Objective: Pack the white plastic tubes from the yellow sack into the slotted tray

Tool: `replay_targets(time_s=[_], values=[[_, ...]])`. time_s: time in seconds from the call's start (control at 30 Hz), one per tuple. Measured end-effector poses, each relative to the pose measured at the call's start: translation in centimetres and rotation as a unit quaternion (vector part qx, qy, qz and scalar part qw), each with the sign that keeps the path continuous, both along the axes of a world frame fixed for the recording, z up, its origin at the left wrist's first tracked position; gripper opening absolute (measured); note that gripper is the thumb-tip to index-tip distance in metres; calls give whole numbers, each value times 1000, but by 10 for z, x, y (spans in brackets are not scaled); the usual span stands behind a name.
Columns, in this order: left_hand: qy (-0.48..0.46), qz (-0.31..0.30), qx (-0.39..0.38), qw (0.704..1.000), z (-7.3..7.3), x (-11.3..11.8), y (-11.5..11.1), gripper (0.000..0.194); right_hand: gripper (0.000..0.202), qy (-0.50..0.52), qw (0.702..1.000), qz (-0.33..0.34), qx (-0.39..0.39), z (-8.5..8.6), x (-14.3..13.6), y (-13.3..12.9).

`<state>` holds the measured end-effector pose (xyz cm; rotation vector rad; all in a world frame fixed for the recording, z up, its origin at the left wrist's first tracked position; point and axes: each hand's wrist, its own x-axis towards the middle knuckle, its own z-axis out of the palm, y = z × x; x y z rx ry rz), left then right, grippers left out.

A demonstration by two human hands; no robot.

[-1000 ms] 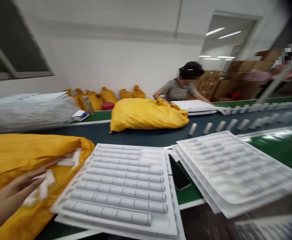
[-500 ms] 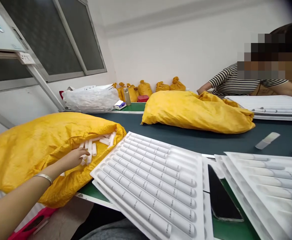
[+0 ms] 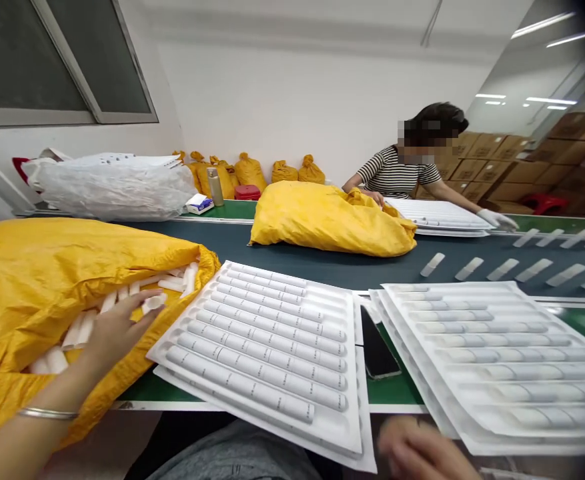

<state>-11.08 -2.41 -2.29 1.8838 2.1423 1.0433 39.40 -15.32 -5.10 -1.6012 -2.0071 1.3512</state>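
Note:
My left hand, with a silver bangle on the wrist, is at the mouth of a yellow sack. Its thumb and fingers close on a short white plastic tube, its round end facing me. More white tubes lie loose in the sack. Just right of it, a white moulded tray holds rows of printed white tubes, with some grooves unfilled at its far right. Low in the view, my right hand is smeared by motion near a second white tray of frosted tubes.
A black phone lies between the trays. Across a dark conveyor belt, a co-worker in a striped top reaches out with a white-gloved hand. Another yellow sack and several caps or tubes rest on the belt.
The view has swung to the right. My left hand has a tube between its fingers, raised from the others in the sack. My right hand has come into view at the bottom.

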Motion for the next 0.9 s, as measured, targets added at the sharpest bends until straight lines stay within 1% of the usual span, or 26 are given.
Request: replay_targets(time_s=[0.03, 0.07, 0.1, 0.13, 0.17, 0.23, 0.3, 0.33, 0.37, 0.4, 0.43, 0.47, 0.5, 0.53, 0.57, 0.6, 0.63, 0.67, 0.7, 0.73, 0.77, 0.8, 0.83, 0.87, 0.9], values=[[-10, -31, 6, 999, 1, 14, -4, 40, 33, -17, 997, -43, 57, 2, -8, 20], [-37, -78, 22, 996, 2, 30, -8, 40, 37, -38, 988, -88, 123, 3, -18, 42], [-74, -122, 43, 989, 4, 46, -11, 37, 37, -86, 974, -111, 180, 3, -27, 65], [-111, -158, 58, 979, 7, 62, -14, 33, 36, -150, 963, -105, 200, 3, -36, 88], [-147, -185, 73, 969, 10, 77, -17, 29, 33, -197, 958, -77, 195, 2, -44, 108], [-181, -232, 91, 951, 17, 100, -20, 25, 23, -241, 954, -37, 172, 1, -53, 137], [-209, -264, 89, 937, 23, 113, -22, 24, 14, -241, 956, -20, 166, 0, -54, 149], [-239, -272, 78, 929, 24, 118, -22, 23, 12, -239, 956, -18, 171, 0, -52, 150], [-290, -275, 63, 914, 25, 121, -22, 23, 12, -238, 954, -19, 179, 1, -49, 149], [-364, -274, 46, 889, 26, 123, -22, 23, 12, -237, 953, -25, 189, 3, -46, 145], [-451, -268, 26, 851, 26, 125, -22, 24, 12, -236, 951, -36, 197, 5, -43, 141], [-540, -259, 3, 801, 26, 127, -21, 27, 13, -236, 948, -52, 205, 8, -42, 136], [-620, -247, -20, 744, 26, 129, -21, 30, 15, -240, 944, -70, 213, 12, -42, 130], [-683, -235, -43, 690, 26, 132, -21, 34, 16, -234, 942, -92, 222, 17, -45, 123], [-726, -226, -66, 646, 27, 134, -22, 39, 18, -203, 945, -114, 232, 22, -50, 116], [-753, -219, -90, 614, 28, 137, -22, 42, 20, -141, 951, -132, 240, 28, -58, 109], [-768, -215, -110, 593, 30, 141, -23, 44, 23, -52, 958, -143, 244, 35, -68, 101], [-776, -214, -126, 579, 31, 145, -24, 45, 27, 55, 958, -146, 241, 41, -79, 94], [-778, -217, -139, 573, 33, 148, -25, 45, 30, 158, 949, -141, 232, 48, -91, 87], [-775, -220, -148, 574, 34, 152, -26, 44, 32, 237, 937, -128, 221, 54, -103, 80], [-768, -223, -151, 581, 34, 155, -26, 43, 33, 279, 929, -112, 217, 60, -113, 75], [-756, -227, -150, 595, 34, 157, -27, 42, 32, 290, 924, -100, 229, 66, -121, 71], [-739, -230, -145, 616, 33, 156, -27, 42, 30, 281, 920, -89, 258, 72, -126, 68], [-715, -232, -139, 645, 32, 154, -27, 41, 28, 259, 914, -78, 301, 78, -129, 67], [-680, -235, -129, 682, 29, 150, -26, 40, 27, 231, 905, -66, 350, 83, -130, 66]])
